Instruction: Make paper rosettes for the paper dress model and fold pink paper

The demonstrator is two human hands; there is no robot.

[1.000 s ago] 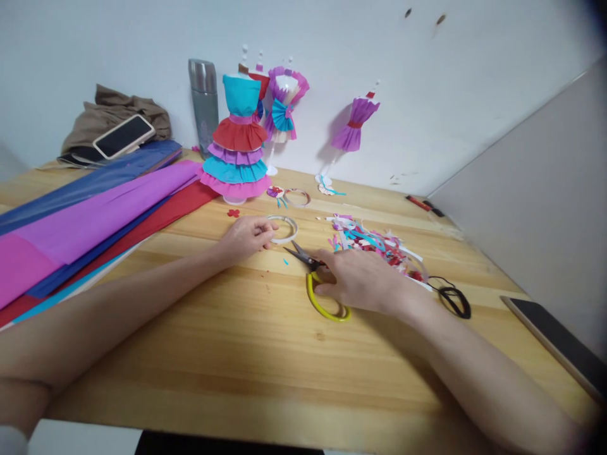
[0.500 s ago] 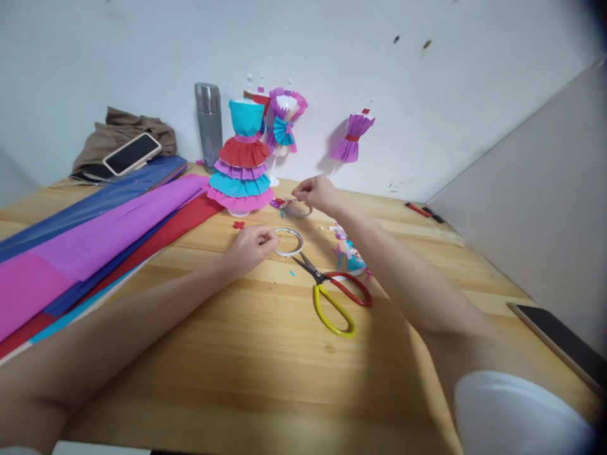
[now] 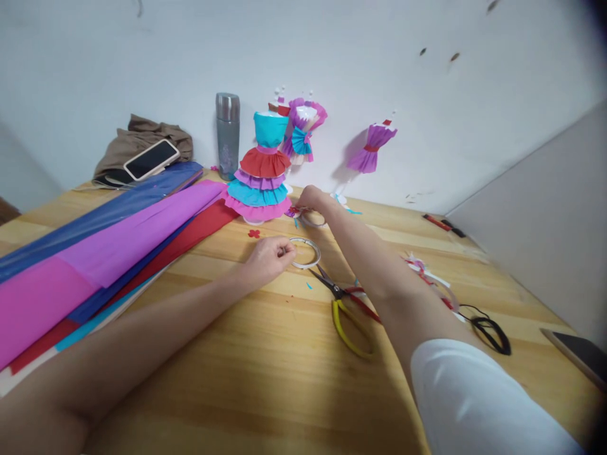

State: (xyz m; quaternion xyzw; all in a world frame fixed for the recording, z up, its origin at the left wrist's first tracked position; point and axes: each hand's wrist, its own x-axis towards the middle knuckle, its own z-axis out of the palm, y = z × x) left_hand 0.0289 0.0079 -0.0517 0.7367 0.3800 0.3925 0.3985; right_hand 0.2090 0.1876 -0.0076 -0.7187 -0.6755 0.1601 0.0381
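My left hand (image 3: 271,258) is closed in a pinch at the left rim of a white tape-like ring (image 3: 317,258); whatever is between its fingertips is too small to make out. Farther back, my right hand (image 3: 310,198) reaches down over small coloured scraps (image 3: 292,213), beside a second ring (image 3: 313,220). Its fingers are mostly hidden behind the hand. A tiered paper dress on a small form (image 3: 264,165) stands just left of it. Open-bladed scissors (image 3: 337,292), with one yellow and one red handle, lie under my right forearm. A red flower-shaped cutout (image 3: 254,234) lies behind my left hand.
Long coloured paper sheets (image 3: 118,253) cover the left side. A grey flask (image 3: 228,139), a phone (image 3: 152,159) on brown cloth, and more dressed forms (image 3: 372,148) stand at the back. Paper scraps (image 3: 429,273), a black cord loop (image 3: 493,335) and another phone (image 3: 576,354) lie right.
My right hand has lowered and reached farther back to the scraps near the dress. My left hand stays pinched beside the ring. The view has shifted, so things appear farther right.
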